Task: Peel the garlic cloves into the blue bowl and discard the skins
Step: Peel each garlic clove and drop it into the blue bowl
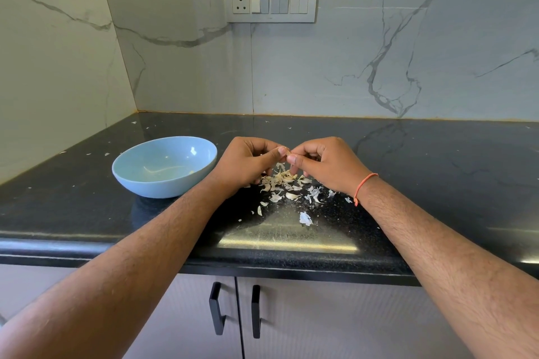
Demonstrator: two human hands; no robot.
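While hovering just above the dark surface (87, 213), meeting fingertip to fingertip: left hand (248, 165) and right hand (326, 165), both curling around and pinching one small garlic clove (287, 153) between thumbs and forefingers. Mostly hiding behind the fingers, so cannot tell the clove's long axis or which way it is pointing. Reaching in from the near edge, forearms angling inward, an orange thread (364, 185) circling the right wrist. Lying scattered directly beneath and toward the near edge: garlic skins (280, 183). Sitting upright just left of the left hand, apart from it: blue bowl (140, 172), holding a few pale bits. Stretching open to the far right and behind the hands toward the marble wall (350, 67).
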